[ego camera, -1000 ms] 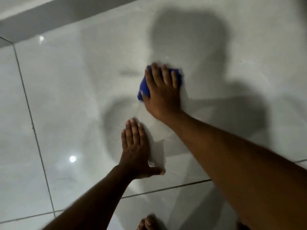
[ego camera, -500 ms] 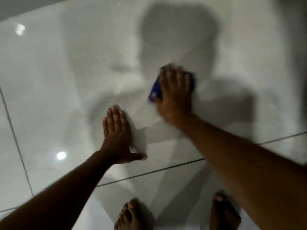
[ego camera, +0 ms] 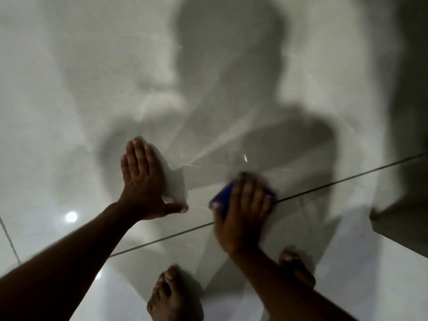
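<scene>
Cloth: a blue cloth lies flat on the floor, low and right of centre, right on a grout line. Only its left edge and a thin strip past the fingers show, and it is blurred.
Right hand: the right hand lies palm down on the cloth and presses it to the tile. Its fingers are laid out nearly straight and slightly spread, with the thumb along the cloth's left edge. Nothing is gripped.
Left hand: the left hand is flat on bare tile, its 4 fingers straight and close together, the thumb stuck out wide to the right. It holds nothing.
Gap: the 2 hands are apart, with bare tile between the left thumb and the cloth.
Floor: the floor is glossy pale grey tile with faint smears.
Grout: a dark grout line runs at a slant from lower left to upper right, passing under the right hand.
Feet: 2 bare feet stand near the bottom edge, the left foot and the right foot.
Shadow: the person's shadow falls across the tile beyond the hands.
Light: 1 round bright spot shines on the tile beside the left forearm.
</scene>
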Tool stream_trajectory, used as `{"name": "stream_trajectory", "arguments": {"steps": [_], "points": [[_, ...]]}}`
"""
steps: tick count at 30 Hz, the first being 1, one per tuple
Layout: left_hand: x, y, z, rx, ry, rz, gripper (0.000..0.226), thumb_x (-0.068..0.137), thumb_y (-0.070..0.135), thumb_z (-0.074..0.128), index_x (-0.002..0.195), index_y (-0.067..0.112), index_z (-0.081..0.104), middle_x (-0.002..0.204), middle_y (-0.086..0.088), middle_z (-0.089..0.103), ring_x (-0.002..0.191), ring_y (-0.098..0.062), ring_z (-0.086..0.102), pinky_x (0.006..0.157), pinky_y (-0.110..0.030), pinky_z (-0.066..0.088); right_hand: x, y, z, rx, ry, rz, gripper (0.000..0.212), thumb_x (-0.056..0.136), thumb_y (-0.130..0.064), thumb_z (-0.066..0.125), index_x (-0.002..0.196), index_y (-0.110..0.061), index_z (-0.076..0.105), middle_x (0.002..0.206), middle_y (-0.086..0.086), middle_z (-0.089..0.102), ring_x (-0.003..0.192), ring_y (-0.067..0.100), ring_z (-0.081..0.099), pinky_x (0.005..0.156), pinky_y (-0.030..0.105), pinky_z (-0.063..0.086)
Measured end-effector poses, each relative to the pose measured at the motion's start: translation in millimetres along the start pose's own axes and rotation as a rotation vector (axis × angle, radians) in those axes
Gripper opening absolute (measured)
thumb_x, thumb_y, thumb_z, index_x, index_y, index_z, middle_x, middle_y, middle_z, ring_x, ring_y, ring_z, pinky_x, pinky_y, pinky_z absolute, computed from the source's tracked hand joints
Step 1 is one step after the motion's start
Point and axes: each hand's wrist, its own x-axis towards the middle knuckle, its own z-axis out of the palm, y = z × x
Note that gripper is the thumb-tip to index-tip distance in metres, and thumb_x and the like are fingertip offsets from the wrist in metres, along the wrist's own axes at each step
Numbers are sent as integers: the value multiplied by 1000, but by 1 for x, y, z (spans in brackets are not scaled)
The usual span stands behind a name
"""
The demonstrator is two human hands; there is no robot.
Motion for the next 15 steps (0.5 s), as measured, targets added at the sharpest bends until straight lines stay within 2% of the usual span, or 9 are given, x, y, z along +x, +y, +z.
{"name": "stream_trajectory", "arguments": {"steps": [2,4,5,6,7,11,13,14,15], "points": [[-1,-1,0,-4,11,11,170,35,98,54,145,-4,-26,151,-29,-35,139,-43,-36,114,-55,-17,0,-22,3,-19,-105,-464,81,88,-55,50,153,-15,26,162,11,20,150,35,10,120,55,6],[-1,-1,-2,-5,4,22,169,35,98,53,145,-4,-24,152,-30,-32,140,-43,-35,113,-54,-18,39,-1,-5,-115,-165,-960,78,89,-55,47,154,-17,24,162,9,21,151,33,10,122,52,5],[-1,-1,-3,-6,-2,19,169,35,97,55,145,-4,-25,152,-31,-32,140,-43,-35,113,-54,-18,61,16,-11,-146,-176,-1081,77,89,-55,46,153,-18,24,162,9,23,150,34,13,122,51,5],[-1,-1,-3,-6,-3,17,170,36,96,57,145,-4,-26,152,-31,-32,140,-43,-35,113,-54,-18,80,37,-16,-165,-172,-1065,78,88,-55,47,153,-18,26,161,10,25,149,35,17,122,51,6],[-1,-1,-3,-9,-7,17,170,36,96,58,144,-4,-26,152,-31,-33,139,-43,-35,113,-55,-17,95,61,-23,-160,-133,-937,78,88,-57,48,152,-17,28,160,11,27,148,37,21,121,52,8],[-1,-1,-4,-20,-6,16,170,36,97,57,144,-5,-27,151,-31,-35,138,-43,-37,112,-54,-21,104,136,-47,-185,68,-190,78,92,-58,39,153,-10,25,159,18,28,143,41,29,117,56,19],[-1,-1,-4,-21,6,16,170,36,97,57,144,-6,-25,151,-32,-33,139,-44,-35,111,-53,-22,90,112,-41,-89,118,125,77,94,-56,37,152,-7,25,157,20,29,141,41,30,115,57,22],[-1,-1,-3,-22,4,17,170,37,96,58,144,-6,-24,151,-33,-32,139,-45,-34,111,-53,-21,72,87,-34,-48,135,192,77,94,-55,37,152,-6,27,157,20,30,140,41,31,114,58,23],[-1,-1,-3,-21,1,21,170,37,96,59,144,-6,-24,151,-33,-32,139,-45,-35,111,-54,-21,46,61,-24,-28,117,160,76,93,-54,39,151,-6,28,157,20,31,140,42,31,114,58,23]]}}
